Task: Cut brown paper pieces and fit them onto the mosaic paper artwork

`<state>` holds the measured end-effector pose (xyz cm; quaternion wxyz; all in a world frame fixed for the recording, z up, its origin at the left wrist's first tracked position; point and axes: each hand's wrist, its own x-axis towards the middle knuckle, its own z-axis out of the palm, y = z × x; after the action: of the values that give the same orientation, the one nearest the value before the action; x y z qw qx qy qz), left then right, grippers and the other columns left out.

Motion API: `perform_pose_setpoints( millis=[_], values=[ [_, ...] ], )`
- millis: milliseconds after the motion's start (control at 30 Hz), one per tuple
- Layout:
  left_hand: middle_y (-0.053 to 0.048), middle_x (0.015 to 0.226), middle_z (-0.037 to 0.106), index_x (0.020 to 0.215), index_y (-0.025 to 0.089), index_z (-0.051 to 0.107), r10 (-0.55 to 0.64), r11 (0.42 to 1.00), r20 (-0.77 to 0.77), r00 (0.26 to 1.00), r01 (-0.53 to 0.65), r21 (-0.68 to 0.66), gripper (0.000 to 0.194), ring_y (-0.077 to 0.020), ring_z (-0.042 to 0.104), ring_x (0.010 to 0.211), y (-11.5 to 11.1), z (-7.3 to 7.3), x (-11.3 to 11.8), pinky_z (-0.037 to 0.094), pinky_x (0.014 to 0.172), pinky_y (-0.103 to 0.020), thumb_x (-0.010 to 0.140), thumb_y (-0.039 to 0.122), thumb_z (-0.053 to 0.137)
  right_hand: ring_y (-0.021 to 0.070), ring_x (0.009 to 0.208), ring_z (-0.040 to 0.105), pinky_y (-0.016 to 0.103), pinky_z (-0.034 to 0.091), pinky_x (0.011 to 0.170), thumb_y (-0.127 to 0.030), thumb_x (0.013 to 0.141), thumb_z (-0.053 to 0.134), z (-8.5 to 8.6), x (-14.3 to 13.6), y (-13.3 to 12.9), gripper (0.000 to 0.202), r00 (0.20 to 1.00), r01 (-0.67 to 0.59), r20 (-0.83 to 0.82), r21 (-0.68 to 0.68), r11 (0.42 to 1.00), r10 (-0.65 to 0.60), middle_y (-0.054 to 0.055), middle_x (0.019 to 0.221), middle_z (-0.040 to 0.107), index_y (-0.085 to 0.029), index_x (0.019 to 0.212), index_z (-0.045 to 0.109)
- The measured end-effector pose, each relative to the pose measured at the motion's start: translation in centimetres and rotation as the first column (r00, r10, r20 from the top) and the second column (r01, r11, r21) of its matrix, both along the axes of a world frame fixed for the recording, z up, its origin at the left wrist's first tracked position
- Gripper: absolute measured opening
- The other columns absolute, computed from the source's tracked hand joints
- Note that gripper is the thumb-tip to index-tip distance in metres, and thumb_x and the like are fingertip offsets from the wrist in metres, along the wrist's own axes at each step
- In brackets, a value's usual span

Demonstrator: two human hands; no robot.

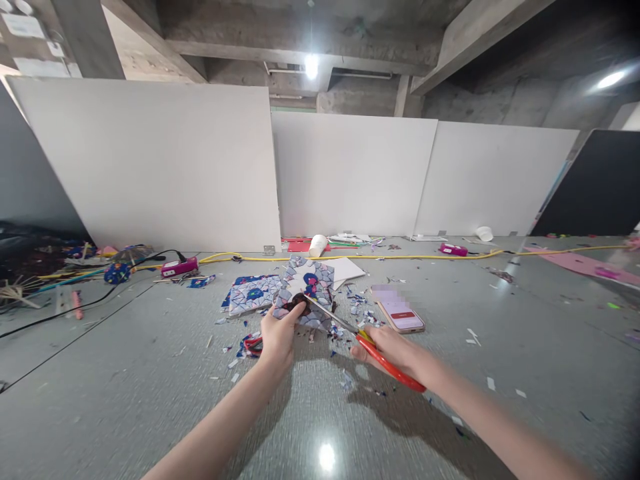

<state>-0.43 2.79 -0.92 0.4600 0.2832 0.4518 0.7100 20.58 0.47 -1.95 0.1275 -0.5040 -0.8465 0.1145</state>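
Note:
My left hand [280,331] is closed on a card covered in a grey-blue paper mosaic [290,273], thumb on its front near a dark brown patch. The card is raised and tilted, with dark blue and pink shapes on it. In my right hand [393,347] is a pair of scissors [391,369] with red and yellow handles. Its blades reach left to the card's face; whether they touch it is unclear. Two similar mosaic cards [255,295] lie overlapped to the left. Paper scraps [357,303] are scattered around, and a red loop [253,345] shows beside my left wrist.
A phone [400,313] lies right of the scraps. Behind the card are a white sheet [346,270] and a tipped paper cup [318,245]. A yellow cable [380,257] crosses the table before white panels [350,173]. Magenta boxes [180,267] sit along it.

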Motion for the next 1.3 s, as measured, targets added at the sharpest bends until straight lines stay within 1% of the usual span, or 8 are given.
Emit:
perform_pose_setpoints(
  millis=[100,267,433,667,867,1100,1200,1300],
  values=[
    [0.001,0.061,0.064,0.069,0.013,0.061,-0.005,1.000,0.004,1.000,0.005,0.000,0.029,-0.0124,0.061,0.054,-0.1,0.1,0.1,0.049,0.052,-0.021,0.045,0.017,0.076,0.0176,0.058,0.056,0.024,0.034,0.050,-0.056,0.079,0.040,0.2,0.1,0.0,0.040,1.000,-0.002,-0.012,-0.005,1.000,0.002,0.005,0.065,0.060,-0.017,0.078,0.051],
    [0.002,0.054,0.062,0.064,0.013,0.058,-0.002,1.000,0.040,0.999,0.002,-0.013,0.027,-0.0136,0.060,0.050,-0.1,0.5,0.1,0.050,0.049,-0.023,0.045,0.018,0.076,0.0153,0.054,0.052,0.024,0.033,0.049,-0.054,0.075,0.046,0.0,0.6,0.5,0.036,0.997,0.020,-0.069,-0.069,0.997,-0.025,0.002,0.065,0.058,-0.018,0.075,0.051],
    [0.002,0.053,0.061,0.062,0.013,0.056,0.008,1.000,0.061,0.998,-0.007,-0.029,0.024,-0.0124,0.059,0.047,0.0,0.8,0.0,0.050,0.048,-0.023,0.046,0.015,0.075,0.0144,0.051,0.050,0.024,0.031,0.048,-0.053,0.074,0.048,0.1,1.1,0.6,0.034,0.996,-0.006,-0.091,-0.089,0.996,-0.002,0.001,0.063,0.057,-0.019,0.073,0.050],
    [0.002,0.053,0.060,0.060,0.013,0.055,0.008,0.999,0.066,0.998,-0.005,-0.044,0.026,-0.0121,0.059,0.048,0.1,0.4,-0.1,0.050,0.049,-0.022,0.044,0.017,0.076,0.0165,0.054,0.053,0.025,0.033,0.050,-0.054,0.075,0.047,1.1,0.9,-0.2,0.035,0.997,-0.032,-0.074,-0.106,0.994,0.024,0.002,0.063,0.059,-0.019,0.074,0.051],
    [0.003,0.053,0.060,0.060,0.013,0.057,-0.004,0.999,0.045,0.999,0.005,-0.040,0.026,-0.0114,0.058,0.048,0.0,0.1,0.0,0.047,0.048,-0.021,0.043,0.019,0.076,0.0193,0.061,0.058,0.025,0.036,0.054,-0.055,0.075,0.047,1.3,0.8,-0.4,0.037,0.998,0.004,-0.058,-0.123,0.992,-0.011,0.005,0.070,0.062,-0.018,0.079,0.053],
    [0.001,0.062,0.065,0.069,0.013,0.061,-0.043,0.999,0.008,0.999,0.043,-0.013,0.026,-0.0121,0.060,0.055,-0.5,0.0,0.5,0.048,0.054,-0.021,0.047,0.019,0.074,0.0223,0.064,0.060,0.026,0.038,0.053,-0.057,0.074,0.044,2.1,0.3,-0.9,0.042,1.000,0.027,0.001,-0.083,0.996,-0.027,0.008,0.073,0.064,-0.017,0.082,0.053],
    [0.001,0.061,0.064,0.072,0.014,0.062,-0.039,0.999,-0.016,0.999,0.038,-0.020,0.028,-0.0119,0.059,0.053,-0.6,-0.1,0.5,0.046,0.051,-0.020,0.047,0.020,0.075,0.0238,0.065,0.061,0.026,0.038,0.052,-0.059,0.074,0.043,2.4,0.0,-1.0,0.044,0.998,0.052,0.031,-0.076,0.996,-0.050,0.010,0.074,0.064,-0.016,0.081,0.053],
    [0.001,0.061,0.064,0.076,0.014,0.062,-0.046,0.998,-0.048,0.998,0.044,-0.033,0.031,-0.0115,0.058,0.053,-0.6,-0.2,0.4,0.044,0.049,-0.019,0.048,0.021,0.074,0.0250,0.066,0.062,0.027,0.038,0.050,-0.060,0.074,0.041,2.1,-0.2,-0.9,0.045,0.994,0.096,0.055,-0.066,0.993,-0.092,0.011,0.074,0.065,-0.017,0.078,0.053]
  ],
)
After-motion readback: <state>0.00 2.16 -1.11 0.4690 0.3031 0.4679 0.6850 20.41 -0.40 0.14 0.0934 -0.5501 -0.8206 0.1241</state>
